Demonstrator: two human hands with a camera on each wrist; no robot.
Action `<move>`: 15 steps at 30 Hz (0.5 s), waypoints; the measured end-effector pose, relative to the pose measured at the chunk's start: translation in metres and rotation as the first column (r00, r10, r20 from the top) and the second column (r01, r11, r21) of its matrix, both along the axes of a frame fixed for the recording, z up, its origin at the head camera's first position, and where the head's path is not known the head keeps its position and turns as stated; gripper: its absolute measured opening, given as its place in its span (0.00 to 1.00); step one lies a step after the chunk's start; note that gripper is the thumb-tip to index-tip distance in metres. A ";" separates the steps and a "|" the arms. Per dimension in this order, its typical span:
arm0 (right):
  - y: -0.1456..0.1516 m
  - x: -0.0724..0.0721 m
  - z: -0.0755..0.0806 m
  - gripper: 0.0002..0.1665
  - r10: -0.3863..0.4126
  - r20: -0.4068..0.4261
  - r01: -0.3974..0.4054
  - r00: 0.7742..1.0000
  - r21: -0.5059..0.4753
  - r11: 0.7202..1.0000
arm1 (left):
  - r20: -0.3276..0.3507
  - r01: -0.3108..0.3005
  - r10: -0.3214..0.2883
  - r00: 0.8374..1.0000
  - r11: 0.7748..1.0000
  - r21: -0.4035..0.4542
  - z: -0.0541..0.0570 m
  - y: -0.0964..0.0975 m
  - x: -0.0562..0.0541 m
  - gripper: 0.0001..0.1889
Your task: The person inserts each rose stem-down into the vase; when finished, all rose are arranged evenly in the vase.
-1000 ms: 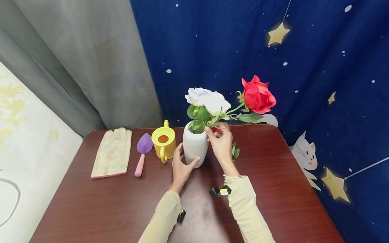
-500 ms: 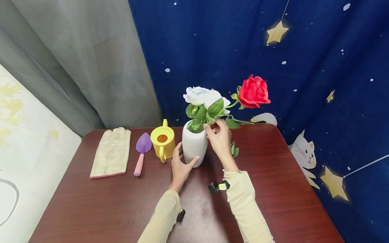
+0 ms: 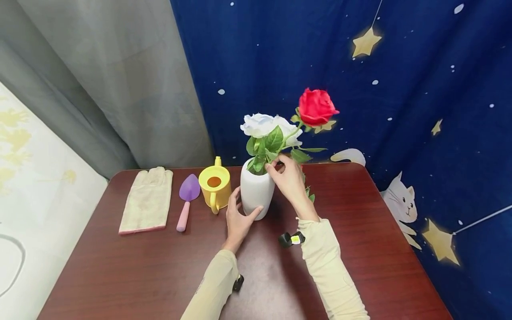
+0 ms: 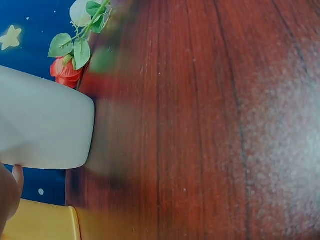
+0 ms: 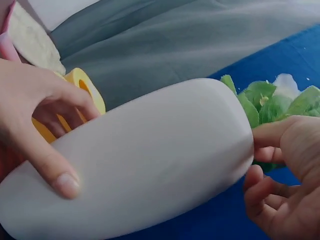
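Note:
A white vase [image 3: 257, 195] stands upright on the table, two white roses [image 3: 259, 125] with green leaves rising from its mouth. Low on its body, my left hand [image 3: 239, 222] grips it, thumb in front and fingers along the left side. My right hand [image 3: 291, 180] is at the right of the rim and pinches the stem of a red rose [image 3: 317, 107], whose bloom leans right, above the white ones. The stem's lower end is hidden by the hand and vase. In the right wrist view, my right fingertips [image 5: 267, 136] meet the vase's rim.
Left of the vase are a yellow watering can [image 3: 216, 189], a purple trowel with a pink handle [image 3: 190, 189] and cream gloves [image 3: 148, 200]. Behind it, another red flower [image 4: 67, 72] and a white one [image 4: 81, 12] lie near the table edge. Curtains [image 3: 280, 58] hang behind.
The red rose has swung left and become more upright, its bloom nearer the white roses. My right hand has shifted slightly left along the rim. The left hand and vase have stayed put.

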State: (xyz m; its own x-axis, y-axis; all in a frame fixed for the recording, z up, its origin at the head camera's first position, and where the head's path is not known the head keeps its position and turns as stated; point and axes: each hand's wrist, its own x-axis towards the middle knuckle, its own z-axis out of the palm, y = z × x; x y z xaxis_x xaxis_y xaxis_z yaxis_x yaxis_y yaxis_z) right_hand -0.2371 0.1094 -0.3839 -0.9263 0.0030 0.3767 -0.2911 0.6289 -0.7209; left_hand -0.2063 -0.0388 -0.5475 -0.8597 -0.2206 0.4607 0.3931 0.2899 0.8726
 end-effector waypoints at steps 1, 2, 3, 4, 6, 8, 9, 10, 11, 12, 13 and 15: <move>0.001 0.001 0.000 0.12 -0.001 0.009 0.001 1.000 -0.004 1.000 | 0.000 -0.003 0.003 1.000 1.000 0.001 0.000 0.000 0.000 0.45; 0.002 0.001 0.000 0.15 0.007 0.022 -0.007 1.000 -0.013 1.000 | -0.004 -0.006 0.006 1.000 1.000 0.001 -0.001 0.000 0.000 0.45; 0.002 0.002 0.000 0.18 0.018 0.040 -0.017 0.999 -0.025 1.000 | -0.003 -0.009 0.009 1.000 1.000 0.001 -0.001 0.000 0.000 0.45; 0.003 0.003 0.000 0.21 0.030 0.061 -0.028 0.998 -0.039 0.999 | -0.003 -0.011 0.011 1.000 1.000 0.000 -0.001 0.000 0.000 0.45; 0.005 0.007 0.000 0.27 0.058 0.109 -0.048 0.992 -0.089 0.995 | -0.009 -0.010 0.010 1.000 1.000 -0.001 -0.001 0.000 0.000 0.45; 0.008 0.009 -0.001 0.29 0.085 0.142 -0.066 0.986 -0.136 0.988 | -0.014 -0.003 0.003 1.000 1.000 -0.003 0.000 0.000 0.000 0.45; 0.009 0.011 -0.002 0.28 0.107 0.149 -0.081 0.983 -0.169 0.982 | -0.013 -0.001 0.001 1.000 1.000 -0.002 0.000 0.001 0.000 0.45; 0.011 0.011 -0.003 0.28 0.130 0.150 -0.099 0.980 -0.200 0.975 | -0.015 0.000 0.000 1.000 1.000 -0.001 0.000 0.001 0.000 0.45; 0.012 0.012 -0.004 0.27 0.150 0.146 -0.114 0.978 -0.232 0.966 | -0.016 0.000 0.000 1.000 1.000 0.001 0.000 0.001 0.000 0.45; 0.014 0.012 -0.005 0.25 0.168 0.135 -0.128 0.976 -0.262 0.956 | -0.012 -0.003 0.003 1.000 1.000 0.003 0.000 0.001 0.000 0.45; 0.015 0.013 -0.006 0.24 0.184 0.121 -0.142 0.976 -0.289 0.947 | -0.014 -0.005 0.005 1.000 1.000 0.005 0.000 0.002 0.000 0.45; 0.017 0.014 -0.006 0.21 0.205 0.084 -0.165 0.975 -0.342 0.925 | -0.013 -0.007 0.007 1.000 1.000 0.009 0.000 0.002 0.000 0.45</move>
State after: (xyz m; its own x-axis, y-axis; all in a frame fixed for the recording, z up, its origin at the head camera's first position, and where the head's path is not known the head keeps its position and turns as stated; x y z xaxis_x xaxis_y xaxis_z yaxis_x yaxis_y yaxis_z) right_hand -0.2235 0.1269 -0.3898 -0.9595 -0.0669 0.2737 -0.2812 0.2913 -0.9144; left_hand -0.2067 -0.0365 -0.5472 -0.8520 -0.2310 0.4699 0.4025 0.2851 0.8699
